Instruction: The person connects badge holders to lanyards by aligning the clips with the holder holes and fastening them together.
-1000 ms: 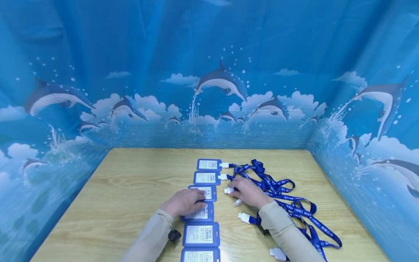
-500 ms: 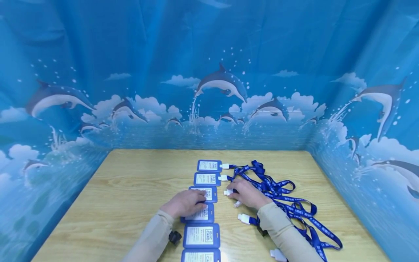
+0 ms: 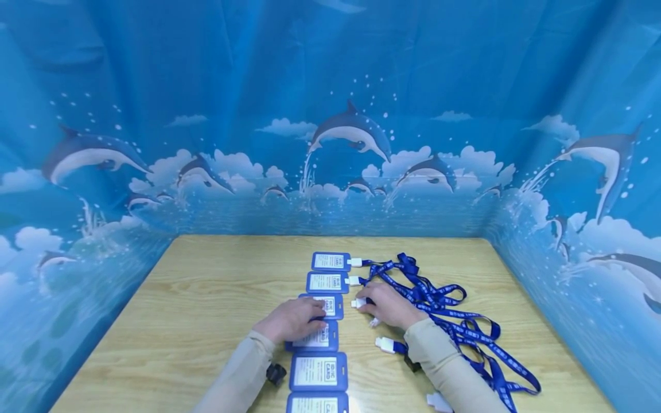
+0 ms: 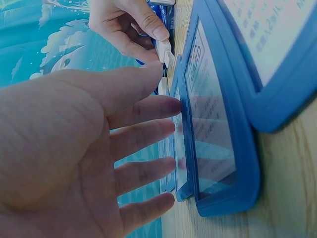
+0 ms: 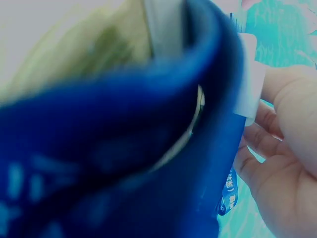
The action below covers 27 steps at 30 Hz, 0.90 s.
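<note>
Several blue ID card holders lie in a column on the table. My left hand (image 3: pixel 291 321) is over the third holder (image 3: pixel 334 307) and the fourth holder (image 3: pixel 329 337), fingertips at the third one's card face. Its fingers look straight and spread in the left wrist view, close beside the holders' blue frames (image 4: pixel 247 163). My right hand (image 3: pixel 389 304) pinches the white plastic clip (image 3: pixel 357 303) of a blue lanyard between thumb and fingers, a short gap right of the third holder's slotted end. In the right wrist view, blurred lanyard strap (image 5: pixel 99 134) covers much of the clip (image 5: pixel 252 84).
The two farthest holders (image 3: pixel 330 261) have white clips at their right ends. Blue printed lanyards (image 3: pixel 439 298) lie heaped at the right, with a loose clip (image 3: pixel 384 344) near my right sleeve. A dolphin-print curtain (image 3: pixel 330 206) surrounds the wooden table (image 3: pixel 206 287).
My right hand has brought the pinched clip slightly left, closer to the third holder. My left hand stays in place over the holders.
</note>
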Each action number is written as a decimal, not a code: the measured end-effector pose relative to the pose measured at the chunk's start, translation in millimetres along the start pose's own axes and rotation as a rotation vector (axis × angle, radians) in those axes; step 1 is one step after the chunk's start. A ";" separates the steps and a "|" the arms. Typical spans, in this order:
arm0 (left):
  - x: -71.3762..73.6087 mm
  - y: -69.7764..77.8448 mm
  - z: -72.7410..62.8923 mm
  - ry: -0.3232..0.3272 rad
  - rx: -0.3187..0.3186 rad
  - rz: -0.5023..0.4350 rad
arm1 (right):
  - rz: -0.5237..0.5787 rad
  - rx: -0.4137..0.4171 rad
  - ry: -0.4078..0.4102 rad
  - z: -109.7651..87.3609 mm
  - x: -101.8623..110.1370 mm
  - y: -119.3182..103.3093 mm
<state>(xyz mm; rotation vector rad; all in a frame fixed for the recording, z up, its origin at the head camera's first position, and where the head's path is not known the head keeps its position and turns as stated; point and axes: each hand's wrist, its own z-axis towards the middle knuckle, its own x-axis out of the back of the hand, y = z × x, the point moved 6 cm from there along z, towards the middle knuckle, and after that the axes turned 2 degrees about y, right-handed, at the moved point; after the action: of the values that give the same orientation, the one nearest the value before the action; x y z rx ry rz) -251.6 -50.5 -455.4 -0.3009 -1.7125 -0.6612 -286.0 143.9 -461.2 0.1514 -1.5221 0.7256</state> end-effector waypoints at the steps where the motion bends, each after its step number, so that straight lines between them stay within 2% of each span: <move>1: -0.2 0.0 0.0 0.000 0.001 0.000 | -0.002 0.003 0.000 0.1 -0.2 -0.2; 11: -0.5 -1.3 0.6 -0.012 0.005 0.001 | -0.019 0.017 0.011 0.3 0.8 -0.4; 21: -2.7 -3.2 0.4 -0.039 0.038 0.007 | 0.001 0.014 0.007 0.0 0.7 0.6; 27: -5.8 -2.1 -0.7 -0.059 0.032 0.007 | -0.004 0.028 0.000 0.7 0.3 -3.1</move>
<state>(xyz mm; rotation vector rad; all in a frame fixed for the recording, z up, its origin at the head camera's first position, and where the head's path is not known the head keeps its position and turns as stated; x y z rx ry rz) -250.6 -51.8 -461.4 -0.3073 -1.7760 -0.6246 -285.0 141.3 -459.8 0.1754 -1.5118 0.7438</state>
